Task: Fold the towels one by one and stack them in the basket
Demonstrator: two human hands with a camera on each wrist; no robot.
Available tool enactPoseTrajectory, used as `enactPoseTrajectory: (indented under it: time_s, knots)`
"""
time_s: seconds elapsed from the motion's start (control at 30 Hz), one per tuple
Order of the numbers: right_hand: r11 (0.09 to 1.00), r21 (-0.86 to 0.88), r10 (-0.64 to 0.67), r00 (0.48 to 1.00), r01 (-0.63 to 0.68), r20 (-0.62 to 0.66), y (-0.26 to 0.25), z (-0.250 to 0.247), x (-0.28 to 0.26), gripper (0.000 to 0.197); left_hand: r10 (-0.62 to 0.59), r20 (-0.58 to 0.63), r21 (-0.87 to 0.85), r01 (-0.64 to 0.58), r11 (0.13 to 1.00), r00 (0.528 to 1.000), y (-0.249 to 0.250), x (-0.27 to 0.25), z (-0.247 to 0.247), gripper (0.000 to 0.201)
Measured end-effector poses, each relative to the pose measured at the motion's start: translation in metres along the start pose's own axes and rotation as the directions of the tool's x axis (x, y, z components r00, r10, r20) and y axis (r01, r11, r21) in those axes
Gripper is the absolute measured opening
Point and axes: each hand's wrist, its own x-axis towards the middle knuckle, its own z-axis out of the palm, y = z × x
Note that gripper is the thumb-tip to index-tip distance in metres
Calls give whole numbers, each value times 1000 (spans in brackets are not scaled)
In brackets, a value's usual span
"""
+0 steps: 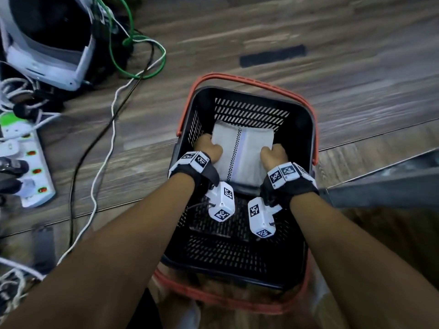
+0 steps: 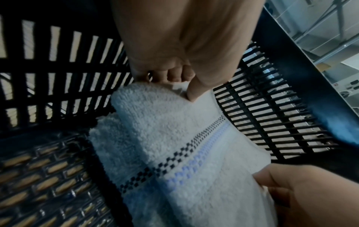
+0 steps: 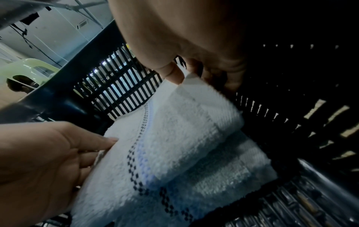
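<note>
A folded white towel (image 1: pixel 242 153) with a dark checkered stripe and a pale blue stripe is inside the black basket (image 1: pixel 306 129), toward its far wall. My left hand (image 1: pixel 209 148) grips the towel's left edge, thumb on top and fingers curled under. My right hand (image 1: pixel 273 155) grips its right edge the same way. In the left wrist view the left hand (image 2: pixel 174 79) pinches the towel (image 2: pixel 174 138) at its corner. The right wrist view has the right hand (image 3: pixel 186 73) pinching the towel (image 3: pixel 174 145). Another white towel (image 3: pixel 233 172) lies underneath on the basket floor.
The basket has orange handles (image 1: pixel 249 79) and stands on a wood-look floor (image 1: pixel 308 32). At the left lie a white power strip (image 1: pixel 31 162), green and white cables (image 1: pixel 133 55) and a white device (image 1: pixel 42 39). The near half of the basket floor (image 1: pixel 228 245) is bare.
</note>
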Motion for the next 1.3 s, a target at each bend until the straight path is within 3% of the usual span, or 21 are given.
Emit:
enactPoseTrajectory:
  time_s: [0.2,0.27,0.33,0.37,0.43,0.5,0.57,0.73,0.83,0.93,1.0,1.07,1.13,1.2,1.3]
  knots:
    - [999,-8,31,999,-32,-40,3,9,-4,37,2,-16,22,-2,1000,1000,-9,-4,6,36]
    - [1000,-29,9,996,-12,-92,4,15,-8,40,79,-72,44,-76,996,994,-11,-7,11,40]
    - [974,-181,-175,962,137,-210,4,21,-14,50,242,-144,139,-222,965,960,-13,-12,17,51]
    - [921,-305,-320,915,240,-247,5,25,-16,54,333,-164,227,-293,929,929,-15,-13,20,55]
    - [770,-510,-540,818,383,-201,9,34,-16,58,469,-117,414,-387,824,875,-20,-12,25,57]
    - [676,-607,-588,802,419,-101,18,45,-10,59,497,-19,524,-415,744,868,-30,-7,33,54]
    - [689,-595,-564,822,415,-80,31,55,-4,59,474,17,556,-402,727,881,-40,-2,40,54]
    - [728,-541,-570,810,420,-138,47,72,5,59,489,15,647,-381,661,872,-50,9,51,56]
    - [725,-547,-528,847,417,-54,43,68,7,60,435,49,677,-350,647,899,-43,8,50,57]
    - [718,-567,-442,894,403,77,34,52,-5,62,306,146,733,-310,606,941,-32,-4,39,58]
    - [716,-583,-342,921,384,187,25,36,-21,57,208,220,791,-299,534,953,-21,-22,26,58]
    - [711,-590,-265,923,382,279,15,17,-41,36,127,271,819,-297,491,954,-8,-48,8,51]
    - [705,-580,-223,904,408,365,7,-3,-66,27,68,304,796,-292,530,950,5,-78,-14,40]
    - [683,-588,-201,886,433,419,2,-28,-94,38,90,298,755,-292,587,950,19,-110,-35,40]
    - [669,-588,-243,882,454,404,-12,-81,-142,41,202,224,750,-301,589,953,57,-164,-67,44]
